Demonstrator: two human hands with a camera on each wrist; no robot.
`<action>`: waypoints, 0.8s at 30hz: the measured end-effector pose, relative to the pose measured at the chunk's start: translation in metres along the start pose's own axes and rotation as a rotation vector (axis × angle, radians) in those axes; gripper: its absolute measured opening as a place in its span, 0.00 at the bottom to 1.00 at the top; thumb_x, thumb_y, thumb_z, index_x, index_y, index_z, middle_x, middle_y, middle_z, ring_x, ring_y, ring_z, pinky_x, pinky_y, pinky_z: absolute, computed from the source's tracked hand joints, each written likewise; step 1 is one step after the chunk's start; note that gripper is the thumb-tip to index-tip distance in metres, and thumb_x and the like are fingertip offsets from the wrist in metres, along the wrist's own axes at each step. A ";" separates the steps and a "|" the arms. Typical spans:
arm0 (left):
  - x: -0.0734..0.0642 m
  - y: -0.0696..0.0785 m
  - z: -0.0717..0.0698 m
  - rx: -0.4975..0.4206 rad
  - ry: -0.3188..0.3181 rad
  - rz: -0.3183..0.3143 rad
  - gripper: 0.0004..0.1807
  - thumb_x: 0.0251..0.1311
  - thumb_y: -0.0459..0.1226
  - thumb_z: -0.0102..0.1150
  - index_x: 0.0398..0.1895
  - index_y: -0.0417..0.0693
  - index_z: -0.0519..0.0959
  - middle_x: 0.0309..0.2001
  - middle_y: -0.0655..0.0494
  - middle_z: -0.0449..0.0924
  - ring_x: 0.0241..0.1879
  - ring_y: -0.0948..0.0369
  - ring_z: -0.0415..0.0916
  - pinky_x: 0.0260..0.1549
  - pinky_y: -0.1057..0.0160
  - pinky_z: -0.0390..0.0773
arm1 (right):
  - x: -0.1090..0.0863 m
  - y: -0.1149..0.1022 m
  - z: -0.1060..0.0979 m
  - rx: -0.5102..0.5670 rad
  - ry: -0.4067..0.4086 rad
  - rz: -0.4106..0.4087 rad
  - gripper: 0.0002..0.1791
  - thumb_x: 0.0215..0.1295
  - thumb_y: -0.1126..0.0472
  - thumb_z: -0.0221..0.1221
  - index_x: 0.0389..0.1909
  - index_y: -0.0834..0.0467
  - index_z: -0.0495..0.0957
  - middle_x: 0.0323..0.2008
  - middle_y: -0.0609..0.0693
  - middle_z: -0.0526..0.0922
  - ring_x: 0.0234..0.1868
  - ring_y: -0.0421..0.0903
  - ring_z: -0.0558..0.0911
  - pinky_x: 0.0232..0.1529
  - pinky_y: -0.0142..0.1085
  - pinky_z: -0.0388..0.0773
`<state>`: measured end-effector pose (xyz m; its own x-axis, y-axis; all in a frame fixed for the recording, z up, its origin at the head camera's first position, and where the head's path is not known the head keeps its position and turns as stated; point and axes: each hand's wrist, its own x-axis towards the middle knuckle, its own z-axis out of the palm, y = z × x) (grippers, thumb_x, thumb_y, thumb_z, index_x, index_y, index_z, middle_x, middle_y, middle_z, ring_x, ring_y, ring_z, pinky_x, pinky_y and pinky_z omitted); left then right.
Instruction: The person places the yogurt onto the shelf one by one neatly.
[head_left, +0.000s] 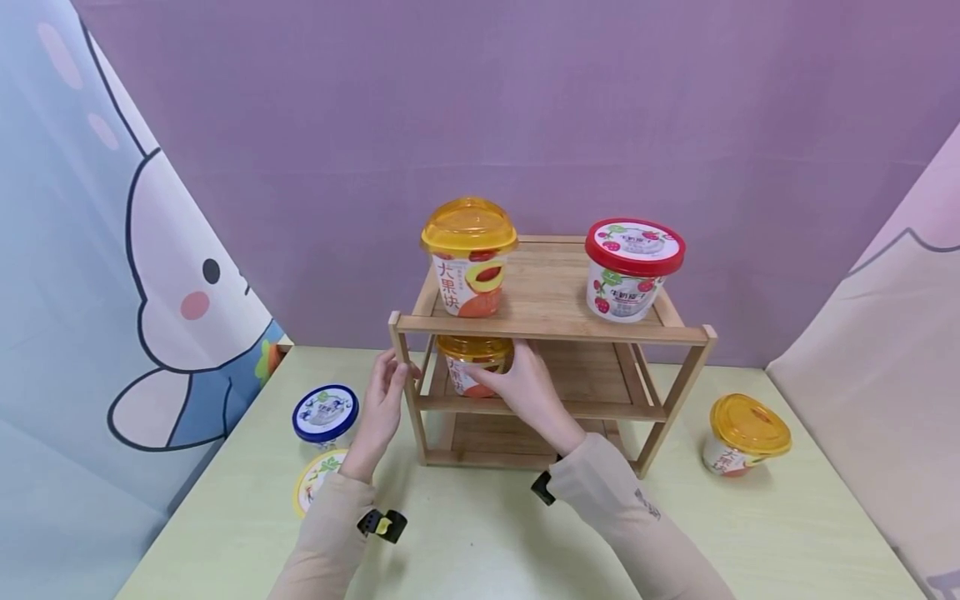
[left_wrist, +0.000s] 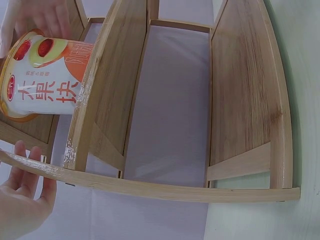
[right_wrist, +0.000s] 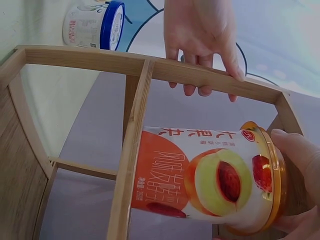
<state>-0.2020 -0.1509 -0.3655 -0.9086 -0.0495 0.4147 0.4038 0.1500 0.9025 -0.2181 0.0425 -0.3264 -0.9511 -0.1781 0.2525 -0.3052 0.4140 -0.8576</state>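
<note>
A small three-tier wooden shelf (head_left: 525, 408) stands on the table. My right hand (head_left: 528, 387) reaches onto its middle tier and grips a yogurt cup (right_wrist: 200, 175) with an amber lid and peach print, thumb and fingers around the lid end. The cup is upright at the tier's left side, behind the front rail. My left hand (head_left: 386, 400) holds the shelf's left front post, with fingertips showing past the wood in the right wrist view. Directly above, a similar amber-lidded cup (head_left: 470, 258) stands on the top tier. A red-lidded cup (head_left: 632, 267) stands at that tier's right.
Left of the shelf are a blue-lidded cup (head_left: 326, 414) and a yellow-rimmed cup (head_left: 315, 483), the latter partly hidden by my left forearm. Another amber-lidded cup (head_left: 742, 433) sits on the table to the right. A purple curtain (head_left: 525, 108) hangs behind.
</note>
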 end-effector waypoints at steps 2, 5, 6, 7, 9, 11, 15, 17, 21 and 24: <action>-0.001 0.002 0.000 -0.007 -0.001 -0.005 0.15 0.66 0.28 0.33 0.54 0.30 0.58 0.36 0.36 0.70 0.38 0.66 0.68 0.46 0.57 0.63 | -0.003 0.001 -0.002 0.005 0.006 0.006 0.42 0.50 0.51 0.63 0.64 0.50 0.52 0.57 0.49 0.66 0.56 0.46 0.67 0.56 0.44 0.62; -0.001 0.003 0.000 -0.009 -0.006 -0.012 0.15 0.66 0.29 0.33 0.54 0.30 0.58 0.37 0.32 0.69 0.38 0.66 0.67 0.47 0.57 0.62 | -0.009 0.002 -0.004 0.012 0.010 0.016 0.43 0.51 0.51 0.63 0.65 0.49 0.49 0.61 0.49 0.62 0.60 0.46 0.63 0.60 0.45 0.56; -0.001 0.003 0.000 -0.011 -0.007 -0.016 0.15 0.66 0.29 0.33 0.54 0.31 0.58 0.37 0.31 0.68 0.39 0.66 0.67 0.47 0.57 0.62 | -0.010 0.003 -0.004 0.009 0.012 0.018 0.43 0.52 0.51 0.62 0.65 0.49 0.49 0.62 0.49 0.60 0.61 0.46 0.61 0.60 0.46 0.55; -0.001 0.002 0.000 -0.011 -0.008 -0.018 0.15 0.67 0.29 0.33 0.54 0.31 0.58 0.37 0.30 0.68 0.39 0.66 0.67 0.47 0.57 0.62 | -0.012 0.004 -0.005 0.002 0.014 0.018 0.43 0.52 0.51 0.62 0.66 0.50 0.48 0.63 0.49 0.59 0.62 0.47 0.60 0.60 0.46 0.54; -0.001 0.002 0.000 -0.011 -0.009 -0.021 0.15 0.67 0.29 0.33 0.54 0.32 0.58 0.37 0.30 0.68 0.39 0.67 0.67 0.47 0.56 0.62 | -0.016 0.005 -0.007 -0.020 0.023 0.018 0.43 0.53 0.51 0.61 0.66 0.52 0.49 0.64 0.51 0.57 0.64 0.48 0.57 0.61 0.46 0.53; -0.001 0.002 0.000 -0.011 -0.011 -0.020 0.15 0.67 0.29 0.33 0.54 0.33 0.58 0.38 0.29 0.68 0.39 0.67 0.67 0.47 0.56 0.61 | -0.021 0.006 -0.009 -0.052 0.044 0.013 0.42 0.53 0.50 0.61 0.65 0.55 0.50 0.64 0.53 0.57 0.64 0.51 0.57 0.60 0.47 0.54; -0.001 0.002 0.000 -0.015 -0.011 -0.009 0.15 0.67 0.29 0.33 0.54 0.32 0.58 0.37 0.29 0.68 0.38 0.68 0.67 0.46 0.56 0.62 | -0.030 0.010 -0.013 -0.098 0.087 -0.007 0.38 0.54 0.51 0.60 0.63 0.58 0.56 0.62 0.58 0.59 0.62 0.54 0.59 0.58 0.49 0.56; -0.001 0.003 0.000 -0.016 -0.009 -0.007 0.15 0.66 0.28 0.33 0.54 0.32 0.58 0.37 0.31 0.68 0.38 0.68 0.67 0.46 0.57 0.62 | -0.034 0.012 -0.016 -0.109 0.107 -0.017 0.36 0.55 0.52 0.60 0.63 0.57 0.58 0.61 0.57 0.61 0.62 0.54 0.60 0.58 0.50 0.57; -0.001 0.004 0.001 -0.011 -0.001 -0.008 0.14 0.66 0.28 0.33 0.54 0.32 0.59 0.36 0.37 0.69 0.37 0.67 0.67 0.45 0.56 0.63 | -0.041 0.018 -0.021 -0.126 0.139 -0.036 0.31 0.57 0.52 0.58 0.61 0.55 0.62 0.59 0.55 0.65 0.60 0.53 0.62 0.57 0.49 0.59; -0.001 0.004 0.001 -0.006 0.001 -0.007 0.14 0.66 0.28 0.33 0.53 0.32 0.59 0.35 0.36 0.69 0.38 0.66 0.68 0.45 0.56 0.63 | -0.046 0.022 -0.025 -0.129 0.165 -0.064 0.28 0.57 0.53 0.58 0.58 0.56 0.65 0.57 0.55 0.68 0.58 0.52 0.65 0.56 0.49 0.60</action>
<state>-0.1998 -0.1497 -0.3622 -0.9114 -0.0513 0.4082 0.3978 0.1437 0.9062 -0.1818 0.0826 -0.3457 -0.9214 -0.0635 0.3833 -0.3585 0.5195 -0.7756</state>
